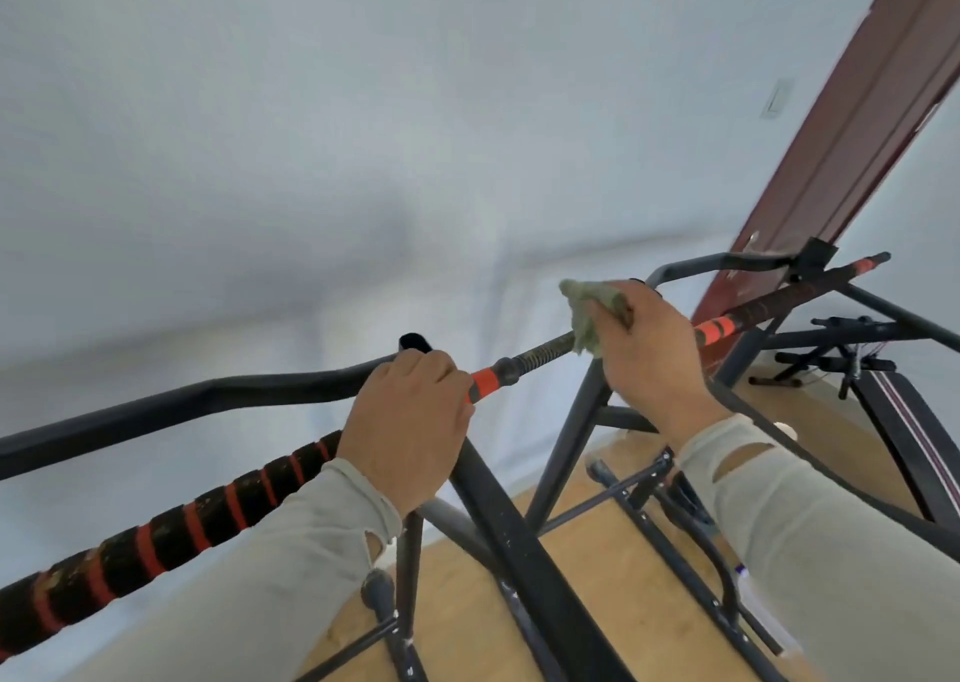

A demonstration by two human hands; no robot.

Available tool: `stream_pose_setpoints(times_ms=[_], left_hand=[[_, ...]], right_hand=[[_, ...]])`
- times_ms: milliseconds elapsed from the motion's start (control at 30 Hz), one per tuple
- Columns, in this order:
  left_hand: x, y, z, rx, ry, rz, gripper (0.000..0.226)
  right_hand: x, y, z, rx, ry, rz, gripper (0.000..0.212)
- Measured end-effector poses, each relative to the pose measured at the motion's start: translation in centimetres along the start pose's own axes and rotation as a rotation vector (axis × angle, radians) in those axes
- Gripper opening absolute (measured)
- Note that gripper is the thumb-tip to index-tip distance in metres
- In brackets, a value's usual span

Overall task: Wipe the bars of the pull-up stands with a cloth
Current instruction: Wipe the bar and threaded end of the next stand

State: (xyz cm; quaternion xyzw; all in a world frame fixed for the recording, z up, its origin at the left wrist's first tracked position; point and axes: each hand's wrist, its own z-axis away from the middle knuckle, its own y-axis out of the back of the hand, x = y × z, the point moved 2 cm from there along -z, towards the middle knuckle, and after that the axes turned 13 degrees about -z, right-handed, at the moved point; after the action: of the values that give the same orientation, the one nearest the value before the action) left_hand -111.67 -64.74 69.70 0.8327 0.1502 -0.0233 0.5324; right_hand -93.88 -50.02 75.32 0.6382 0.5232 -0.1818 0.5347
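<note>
The pull-up bar (pixel 535 354) runs from lower left to upper right, black with orange bands and a bare dark middle stretch. My left hand (pixel 410 421) grips the bar just left of an orange band. My right hand (pixel 649 354) holds a greenish-grey cloth (pixel 589 312) wrapped over the bare middle of the bar, fingers curled round cloth and bar together. The cloth bunches out above and to the left of my fingers. The bar's far right end (pixel 878 258) sticks out past a black bracket.
A curved black upper handle (pixel 208 395) runs at the left. Dark frame legs (pixel 524 541) cross below my hands over a wooden floor (pixel 587 577). A brown door (pixel 857 151) and white walls stand behind. More black equipment (pixel 841 359) sits at the right.
</note>
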Motion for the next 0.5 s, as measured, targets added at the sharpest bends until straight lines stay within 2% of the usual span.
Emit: stream_pose_setpoints(times_ms=[67,133,200,233,367,433,500], left_hand=[[0.5,-1.1,-0.5,-0.026,-0.02,-0.06,0.025],[0.9,-2.0,-0.5,-0.028,-0.033,-0.1,0.025],[1.0,-2.8,-0.3,-0.036,-0.042,-0.12,0.028],[0.9,-3.1,-0.2,-0.045,-0.045,-0.116,0.032],[0.7,-3.5,-0.3,-0.053,-0.008,-0.073,0.043],[0.8,-3.5,-0.3,-0.017,0.009,-0.052,0.045],[0.8,-3.6,-0.1,0.014,0.01,-0.05,0.045]], right_hand=[[1.6,-2.0,-1.7,-0.133,0.167,0.154,0.024],[3.7,-4.9,-2.0,-0.389,0.267,0.329,0.031],[5.0,-6.1,-1.5,-0.541,0.312,0.402,0.017],[5.3,-5.9,-1.3,-0.577,0.318,0.38,0.013],[5.3,-4.3,-2.6,-0.706,0.347,0.328,0.032],[5.9,-4.5,-3.7,-0.706,0.356,0.324,0.026],[6.5,-5.1,-4.2,-0.7,0.449,0.405,0.036]])
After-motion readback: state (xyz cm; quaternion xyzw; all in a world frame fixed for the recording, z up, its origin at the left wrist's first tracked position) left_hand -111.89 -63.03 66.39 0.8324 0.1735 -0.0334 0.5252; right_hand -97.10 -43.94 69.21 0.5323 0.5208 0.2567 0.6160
